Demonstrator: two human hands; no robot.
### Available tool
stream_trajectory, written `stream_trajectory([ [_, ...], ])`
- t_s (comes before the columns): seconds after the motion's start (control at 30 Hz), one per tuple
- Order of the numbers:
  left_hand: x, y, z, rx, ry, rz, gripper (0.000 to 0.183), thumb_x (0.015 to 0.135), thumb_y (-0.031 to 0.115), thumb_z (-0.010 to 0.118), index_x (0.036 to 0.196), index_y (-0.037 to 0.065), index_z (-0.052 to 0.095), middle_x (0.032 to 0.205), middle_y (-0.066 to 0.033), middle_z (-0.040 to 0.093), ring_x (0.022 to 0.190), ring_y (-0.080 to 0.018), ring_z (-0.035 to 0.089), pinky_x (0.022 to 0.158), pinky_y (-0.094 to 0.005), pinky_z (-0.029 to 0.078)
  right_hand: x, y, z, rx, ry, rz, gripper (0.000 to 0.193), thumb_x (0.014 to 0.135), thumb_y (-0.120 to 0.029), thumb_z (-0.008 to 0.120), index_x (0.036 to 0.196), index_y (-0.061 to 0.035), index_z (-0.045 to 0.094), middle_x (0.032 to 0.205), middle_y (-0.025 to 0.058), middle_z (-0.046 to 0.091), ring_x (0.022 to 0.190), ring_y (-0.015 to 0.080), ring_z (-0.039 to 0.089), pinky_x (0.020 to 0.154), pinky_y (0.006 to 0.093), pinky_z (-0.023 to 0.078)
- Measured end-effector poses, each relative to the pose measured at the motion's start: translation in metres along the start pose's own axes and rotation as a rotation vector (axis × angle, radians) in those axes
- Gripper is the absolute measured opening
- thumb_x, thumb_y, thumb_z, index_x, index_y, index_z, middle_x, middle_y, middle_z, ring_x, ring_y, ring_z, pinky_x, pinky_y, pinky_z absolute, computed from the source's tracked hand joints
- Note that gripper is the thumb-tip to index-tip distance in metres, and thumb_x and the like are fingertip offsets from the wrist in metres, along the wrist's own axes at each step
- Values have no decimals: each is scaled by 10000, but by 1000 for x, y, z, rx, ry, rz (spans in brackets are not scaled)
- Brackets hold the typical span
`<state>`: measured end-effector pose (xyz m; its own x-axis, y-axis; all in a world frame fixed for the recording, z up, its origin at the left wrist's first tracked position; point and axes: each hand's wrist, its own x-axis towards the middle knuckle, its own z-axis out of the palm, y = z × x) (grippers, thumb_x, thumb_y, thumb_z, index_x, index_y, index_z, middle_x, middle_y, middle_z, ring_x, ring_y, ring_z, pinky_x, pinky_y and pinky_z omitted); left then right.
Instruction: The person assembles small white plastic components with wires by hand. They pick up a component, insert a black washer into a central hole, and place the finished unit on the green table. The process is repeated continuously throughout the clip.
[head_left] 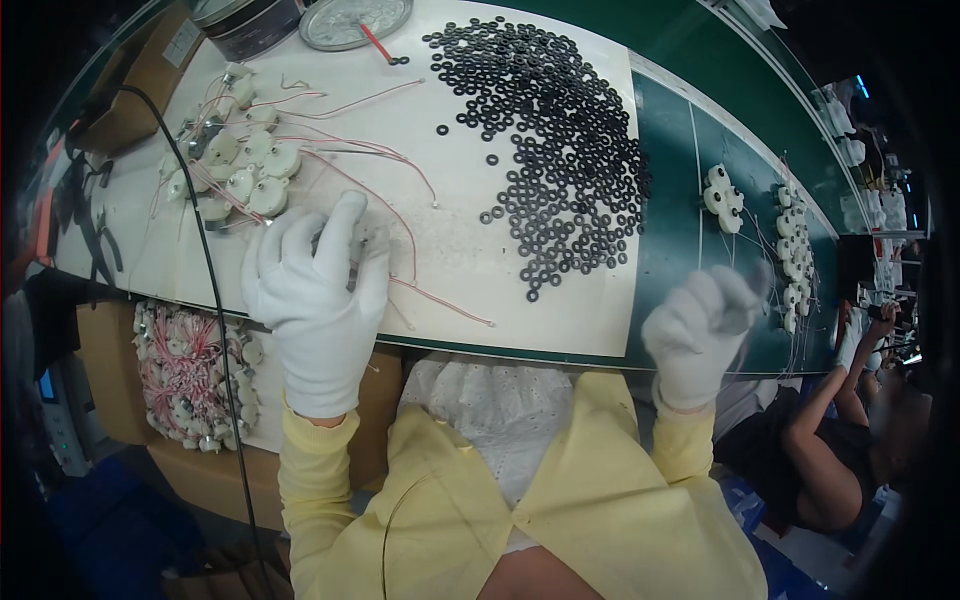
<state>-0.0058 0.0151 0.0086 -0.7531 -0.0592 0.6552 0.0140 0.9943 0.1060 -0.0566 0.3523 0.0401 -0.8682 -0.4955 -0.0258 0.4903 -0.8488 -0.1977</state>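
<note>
My left hand (318,280), in a white glove, is over the white work surface with its fingers curled. Something greyish shows between its thumb and forefinger, too unclear to name, and pink and white wires (445,303) run out from beneath it. Just beyond its fingertips is a heap of small round off-white motors (250,160) with thin leads. My right hand (700,325), gloved as well, is smeared by motion above the green mat at the right. A dark blur is at its fingertips; whether it holds anything cannot be made out.
Many black rings (570,150) spread across the white board (450,240). Motors with black rings (795,255) stand on the green mat (665,200). Pliers (105,240), a round lid (355,22), a black cable (215,290) and a box of motors (195,375) are leftward. A co-worker (830,430) sits right.
</note>
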Motion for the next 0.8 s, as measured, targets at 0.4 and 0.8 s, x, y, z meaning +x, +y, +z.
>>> stream_trajectory([
  [0.4,-3,17,-16,47,-203,8,411,816,199,813,1208,143,702,1019,-65,661,1145,-347,609,1043,-522,439,-19,-16,13,-1772,603,-206,284,1077,-199,534,1266,-11,631,1017,138,671,813,185,644,706,269,490],
  [0.8,-3,10,-17,-96,-81,62,495,776,193,845,1246,150,697,1051,-60,666,1151,-335,617,1028,-525,452,-5,-18,-1,-2408,163,-330,402,873,-12,741,1264,-8,648,999,111,689,800,201,669,693,330,535],
])
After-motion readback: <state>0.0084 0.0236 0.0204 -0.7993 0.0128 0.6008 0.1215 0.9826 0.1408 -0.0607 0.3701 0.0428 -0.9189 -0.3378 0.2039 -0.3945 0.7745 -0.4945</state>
